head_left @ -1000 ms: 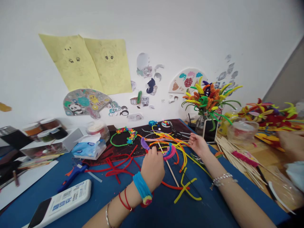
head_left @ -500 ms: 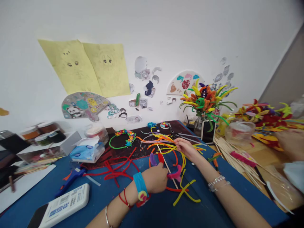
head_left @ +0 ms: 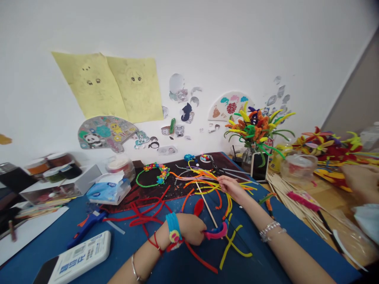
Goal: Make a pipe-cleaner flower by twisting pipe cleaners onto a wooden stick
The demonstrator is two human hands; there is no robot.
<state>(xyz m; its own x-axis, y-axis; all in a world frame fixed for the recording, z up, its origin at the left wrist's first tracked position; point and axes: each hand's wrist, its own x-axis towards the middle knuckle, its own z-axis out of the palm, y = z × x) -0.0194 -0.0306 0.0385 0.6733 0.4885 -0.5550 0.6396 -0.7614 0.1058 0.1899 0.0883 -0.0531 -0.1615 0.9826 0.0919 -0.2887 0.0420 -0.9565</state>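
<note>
My left hand point(head_left: 192, 229) is closed round the base of a pipe-cleaner flower, whose red petal point(head_left: 198, 207) stands up and whose pink and blue petals point(head_left: 217, 232) point right. The grip itself is hidden behind the back of my hand. A thin wooden stick point(head_left: 207, 205) slants down behind the petals; whether it joins the flower I cannot tell. Farther back, my right hand point(head_left: 232, 188) pinches at the ends of orange and yellow pipe cleaners point(head_left: 205, 174). Crossed yellow pipe cleaners point(head_left: 231, 243) lie nearer me, and red pipe cleaners point(head_left: 145, 215) lie left.
On the left are a blue glue gun point(head_left: 87, 228), a white box-shaped device point(head_left: 78, 256) and a tissue pack point(head_left: 109, 188). A beaded green ring point(head_left: 147, 184) lies behind. At right stand a vase of pipe-cleaner flowers point(head_left: 256, 128), a phone point(head_left: 259, 165) and wooden sticks point(head_left: 291, 197); another person's hand point(head_left: 363, 181) is beyond.
My left hand has turned and shifted slightly left and down, swinging the flower so its pink and blue petals sit lower. A purple petal has gone from sight. My right hand barely moved.
</note>
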